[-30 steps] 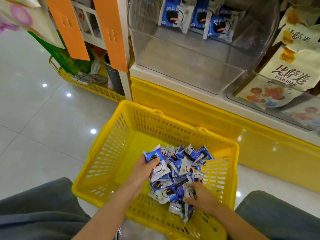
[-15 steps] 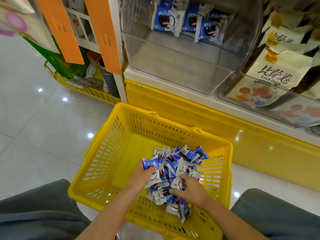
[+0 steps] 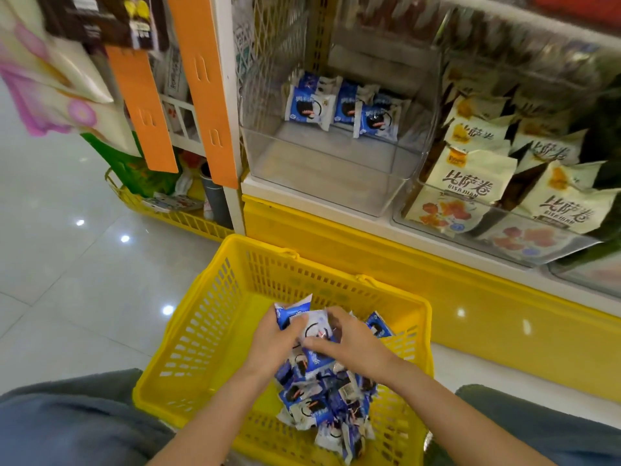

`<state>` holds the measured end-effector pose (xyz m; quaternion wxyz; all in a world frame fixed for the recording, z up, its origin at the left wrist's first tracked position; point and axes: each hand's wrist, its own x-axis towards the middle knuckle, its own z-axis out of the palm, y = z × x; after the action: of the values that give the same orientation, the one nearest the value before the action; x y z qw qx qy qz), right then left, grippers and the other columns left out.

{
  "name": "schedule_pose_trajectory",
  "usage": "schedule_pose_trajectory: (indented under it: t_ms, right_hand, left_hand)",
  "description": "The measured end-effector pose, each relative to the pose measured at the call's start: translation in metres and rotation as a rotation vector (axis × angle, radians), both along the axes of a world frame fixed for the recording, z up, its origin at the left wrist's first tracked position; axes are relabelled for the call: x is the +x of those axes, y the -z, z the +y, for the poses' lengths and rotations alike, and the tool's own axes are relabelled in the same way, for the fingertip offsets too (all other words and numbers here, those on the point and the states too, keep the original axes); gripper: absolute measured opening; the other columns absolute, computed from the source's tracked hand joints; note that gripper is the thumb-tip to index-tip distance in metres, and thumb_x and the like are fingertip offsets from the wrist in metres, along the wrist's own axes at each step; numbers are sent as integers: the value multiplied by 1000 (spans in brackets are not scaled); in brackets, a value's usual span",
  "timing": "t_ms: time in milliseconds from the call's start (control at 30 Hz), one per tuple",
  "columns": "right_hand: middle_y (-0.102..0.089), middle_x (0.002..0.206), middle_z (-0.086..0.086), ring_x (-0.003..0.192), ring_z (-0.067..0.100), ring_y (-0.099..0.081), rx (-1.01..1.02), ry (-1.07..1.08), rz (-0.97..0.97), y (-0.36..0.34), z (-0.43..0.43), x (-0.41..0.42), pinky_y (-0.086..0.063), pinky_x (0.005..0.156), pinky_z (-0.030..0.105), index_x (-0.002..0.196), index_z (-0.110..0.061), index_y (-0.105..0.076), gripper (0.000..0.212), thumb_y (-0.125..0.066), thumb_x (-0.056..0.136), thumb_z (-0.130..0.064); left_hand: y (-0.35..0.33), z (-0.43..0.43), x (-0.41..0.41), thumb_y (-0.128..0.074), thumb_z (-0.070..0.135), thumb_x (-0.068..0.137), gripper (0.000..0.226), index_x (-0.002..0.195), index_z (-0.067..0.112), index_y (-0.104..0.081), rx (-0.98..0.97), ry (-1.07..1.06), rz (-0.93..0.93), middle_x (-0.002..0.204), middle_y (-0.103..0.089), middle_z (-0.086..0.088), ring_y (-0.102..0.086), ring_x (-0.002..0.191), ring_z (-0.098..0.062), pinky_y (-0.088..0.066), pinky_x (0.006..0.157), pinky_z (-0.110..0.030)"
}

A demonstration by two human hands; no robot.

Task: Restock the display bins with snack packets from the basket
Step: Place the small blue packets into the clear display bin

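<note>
A yellow plastic basket [image 3: 215, 317] sits on the floor between my knees, holding a heap of blue-and-white snack packets [image 3: 322, 398]. My left hand [image 3: 274, 344] and my right hand [image 3: 353, 348] are pressed together from both sides, gripping a bunch of packets [image 3: 314, 326] raised above the heap. Straight ahead, a clear display bin [image 3: 322, 173] holds several of the same packets [image 3: 342, 107] at its back; its front floor is bare.
A second clear bin [image 3: 504, 243] to the right is full of cream-coloured packets [image 3: 470, 176]. A yellow shelf base [image 3: 470, 297] runs behind the basket. Orange strips [image 3: 205, 85] hang at the left, with another yellow basket [image 3: 188, 216] below them. Glossy tiled floor [image 3: 67, 280] lies to the left.
Both hands have closed in on the heap and lifted a bunch of packets up off it. The view has tilted up, showing more of the bins.
</note>
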<state>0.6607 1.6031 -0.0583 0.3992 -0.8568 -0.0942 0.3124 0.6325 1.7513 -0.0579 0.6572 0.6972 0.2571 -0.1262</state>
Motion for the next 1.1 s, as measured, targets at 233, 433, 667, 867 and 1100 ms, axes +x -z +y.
schedule_pose_trajectory:
  t_ms: [233, 433, 667, 867, 1100]
  right_hand:
    - [-68, 80, 6, 69, 5, -64, 154, 60, -92, -67, -8, 29, -50, 62, 29, 87, -8, -54, 31, -62, 85, -39]
    - [-70, 93, 11, 67, 11, -69, 445, 371, -52, -112, -11, 51, -55, 59, 20, 105, -6, -52, 30, -60, 88, -29]
    - [-72, 106, 3, 99, 18, -68, 581, 263, 22, -129, -9, 58, -55, 76, 20, 117, -15, -57, 24, -51, 94, -17]
    - [-70, 106, -10, 99, 1, -64, 347, 200, -166, -156, -4, 71, -50, 85, 16, 105, -28, -61, 25, -63, 81, -32]
    - [-66, 59, -17, 48, -7, -56, 176, 266, -271, -189, 24, 122, -38, 41, 6, 83, -23, -64, 13, -67, 81, -35]
  left_hand:
    - [-58, 10, 29, -60, 27, 89, 18, 104, 17, -59, -116, 96, -124, 103, -66, -13, -64, 91, -18, -55, 79, -31]
    - [-97, 18, 41, -65, 37, 77, 49, 121, 19, -55, -297, 153, -182, 110, -69, -4, -65, 98, -12, -52, 88, -33]
    - [-114, 24, 62, -68, 29, 77, 47, 119, 11, -56, -253, -13, -327, 105, -70, -7, -68, 94, -15, -53, 88, -39]
    - [-123, 33, 87, -68, 21, 81, 26, 104, 24, -56, -125, -58, -478, 95, -69, 4, -67, 77, 3, -49, 59, -10]
    - [-129, 53, 113, -63, 19, 86, 29, 108, 23, -45, -61, -168, -550, 96, -55, 6, -60, 72, 9, -43, 54, -3]
